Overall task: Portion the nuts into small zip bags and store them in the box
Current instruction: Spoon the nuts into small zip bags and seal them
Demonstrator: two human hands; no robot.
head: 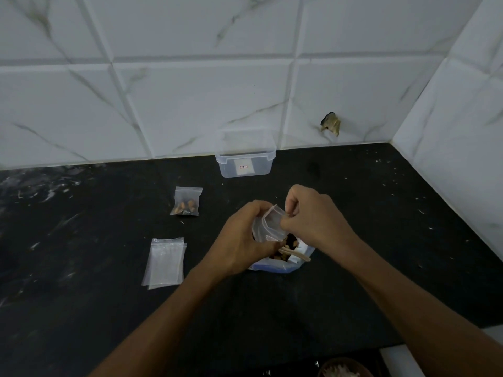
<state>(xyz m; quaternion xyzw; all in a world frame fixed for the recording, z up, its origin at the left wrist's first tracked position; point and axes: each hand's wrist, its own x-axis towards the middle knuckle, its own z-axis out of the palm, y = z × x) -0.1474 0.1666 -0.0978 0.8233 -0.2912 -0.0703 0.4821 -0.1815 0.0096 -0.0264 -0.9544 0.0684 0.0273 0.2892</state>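
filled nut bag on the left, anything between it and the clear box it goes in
Nothing visible: bare black counter lies between the filled nut bag and the clear box by the wall. The box looks lidless, though its clear top is hard to judge.

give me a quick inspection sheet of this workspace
surface: black countertop, pale specks and smears
job's things: clear box open at the wall; filled zip bag; empty zip bags; nut pack with wooden stick
clutter: bowl at bottom edge
hands: left hand and right hand pinch a small zip bag over the pack
cables: nothing seen
surroundings: marble-look tiled wall, one chipped hole
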